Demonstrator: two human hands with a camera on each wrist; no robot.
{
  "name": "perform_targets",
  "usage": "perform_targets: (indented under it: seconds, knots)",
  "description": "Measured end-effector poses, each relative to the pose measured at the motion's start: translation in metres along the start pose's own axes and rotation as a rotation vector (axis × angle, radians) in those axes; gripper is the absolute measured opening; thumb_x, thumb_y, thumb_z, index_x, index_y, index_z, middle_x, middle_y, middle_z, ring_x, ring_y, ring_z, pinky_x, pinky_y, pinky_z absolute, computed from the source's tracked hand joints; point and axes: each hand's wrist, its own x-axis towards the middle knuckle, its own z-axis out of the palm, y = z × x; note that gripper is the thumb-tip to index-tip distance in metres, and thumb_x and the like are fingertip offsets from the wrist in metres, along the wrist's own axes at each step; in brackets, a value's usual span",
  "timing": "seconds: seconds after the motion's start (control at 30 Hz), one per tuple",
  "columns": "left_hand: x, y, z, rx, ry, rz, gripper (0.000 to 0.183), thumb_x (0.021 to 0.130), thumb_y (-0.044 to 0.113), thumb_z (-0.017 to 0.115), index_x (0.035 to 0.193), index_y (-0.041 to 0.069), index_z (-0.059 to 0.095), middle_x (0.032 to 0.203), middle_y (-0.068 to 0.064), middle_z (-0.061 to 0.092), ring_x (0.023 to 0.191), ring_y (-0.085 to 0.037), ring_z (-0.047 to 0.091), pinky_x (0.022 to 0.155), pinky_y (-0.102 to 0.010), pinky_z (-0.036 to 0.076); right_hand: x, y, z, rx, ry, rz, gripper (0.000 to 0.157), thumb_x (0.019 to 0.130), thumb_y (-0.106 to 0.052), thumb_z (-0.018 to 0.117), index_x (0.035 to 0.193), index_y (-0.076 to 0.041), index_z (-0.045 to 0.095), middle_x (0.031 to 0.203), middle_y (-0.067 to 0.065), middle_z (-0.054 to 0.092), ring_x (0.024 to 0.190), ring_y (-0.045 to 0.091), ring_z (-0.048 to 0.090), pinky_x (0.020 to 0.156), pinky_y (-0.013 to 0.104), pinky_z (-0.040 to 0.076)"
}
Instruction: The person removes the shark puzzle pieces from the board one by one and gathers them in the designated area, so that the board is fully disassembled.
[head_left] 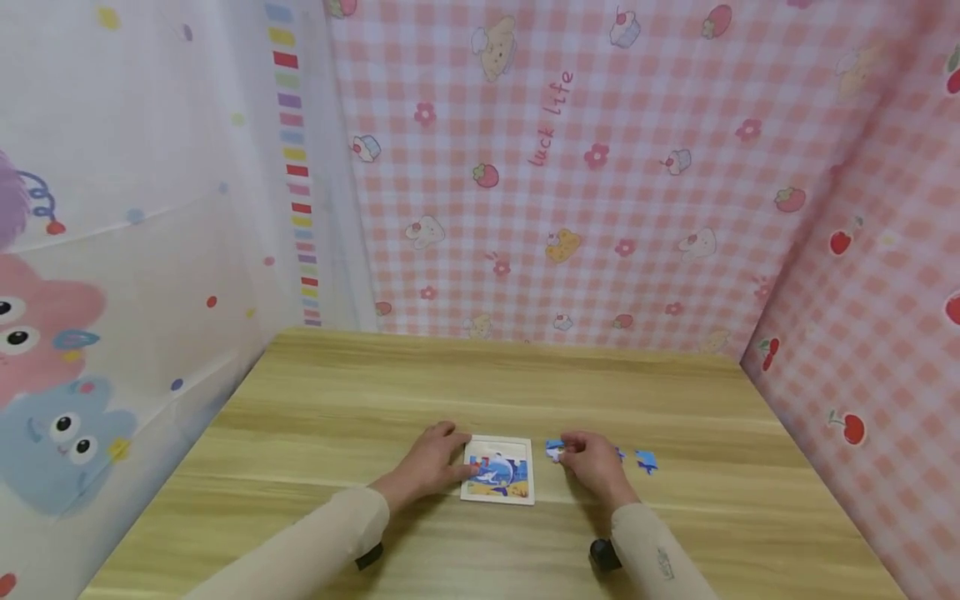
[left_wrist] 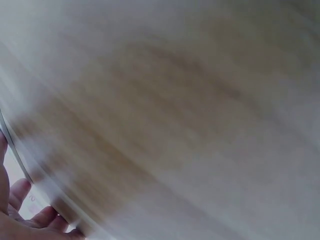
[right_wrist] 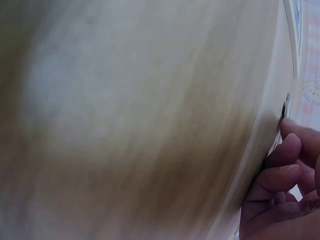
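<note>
A small jigsaw puzzle in a white square frame [head_left: 497,500] lies on the wooden table, with a whale picture partly filled in and a bare pale strip along its top. At the frame's left side rests my left hand [head_left: 429,465], its thumb over the picture and a finger by the upper corner. To the right of the frame, my right hand [head_left: 596,467] pinches a blue and white puzzle piece [head_left: 553,450]. The right wrist view shows this piece edge-on as a thin sliver [right_wrist: 286,106] at the fingertips. In the left wrist view only the fingers [left_wrist: 44,216] show, low at the left.
Another blue puzzle piece [head_left: 647,461] lies right of my right hand, and part of one more [head_left: 619,453] peeks out beside the knuckles. The wooden table [head_left: 480,383] extends to a pink checked curtain [head_left: 525,208] behind; patterned cloth hangs on both sides.
</note>
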Motion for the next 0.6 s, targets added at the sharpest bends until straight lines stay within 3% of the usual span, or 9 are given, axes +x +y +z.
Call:
perform_targets:
  seconds: [0.23,0.47,0.6]
  knots:
    - [0.003,0.000,-0.001,0.003,-0.001,0.002,0.061,0.091,0.039,0.072,0.138,0.005,0.056,0.148,-0.026,0.040,0.138,-0.046,0.035,0.111,-0.058,0.030,0.002,-0.003,0.001,-0.004,-0.010,0.060,0.036,0.088,0.000,0.067,0.124,0.001,0.064,0.101,0.009,0.064,0.091,0.022,0.057,0.072,0.030,0.049]
    - [0.006,0.000,0.000,0.011,-0.001,-0.018,0.061,0.090,0.039,0.072,0.138,0.005,0.056,0.148,-0.026,0.040,0.137,-0.046,0.035,0.111,-0.057,0.031,-0.003,-0.007,0.002,-0.004,0.005,-0.012,0.035,0.087,-0.002,0.067,0.121,0.001,0.066,0.097,0.009,0.065,0.089,0.022,0.057,0.074,0.032,0.048]
    - [0.004,0.000,0.000,0.002,-0.006,-0.032,0.060,0.090,0.039,0.073,0.138,0.005,0.056,0.149,-0.026,0.040,0.138,-0.046,0.034,0.111,-0.058,0.029,-0.009,-0.011,0.010,0.071,-0.029,-0.021,0.029,0.090,-0.003,0.064,0.119,0.002,0.068,0.089,0.007,0.063,0.078,0.019,0.056,0.066,0.029,0.047]
